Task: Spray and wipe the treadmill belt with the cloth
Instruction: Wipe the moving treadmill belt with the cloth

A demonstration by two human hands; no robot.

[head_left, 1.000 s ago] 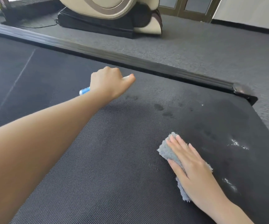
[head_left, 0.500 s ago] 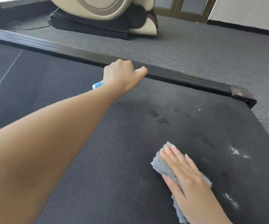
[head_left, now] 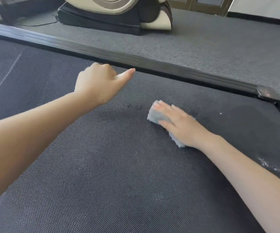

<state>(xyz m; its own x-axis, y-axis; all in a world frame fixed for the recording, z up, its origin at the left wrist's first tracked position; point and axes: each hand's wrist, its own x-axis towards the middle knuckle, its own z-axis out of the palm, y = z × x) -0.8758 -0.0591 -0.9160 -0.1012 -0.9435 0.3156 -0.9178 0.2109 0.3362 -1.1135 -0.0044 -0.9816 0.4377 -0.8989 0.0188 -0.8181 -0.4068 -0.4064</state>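
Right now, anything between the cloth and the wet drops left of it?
Nothing visible. Only bare belt lies between the cloth under the right hand and the drops; the left hand is farther back, off that path.

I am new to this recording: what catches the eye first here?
A right hand presses a grey cloth flat on the treadmill belt, right of centre. The left hand, a fist with its thumb out, is near the far rail. At the belt's right edge, wet spots shine.
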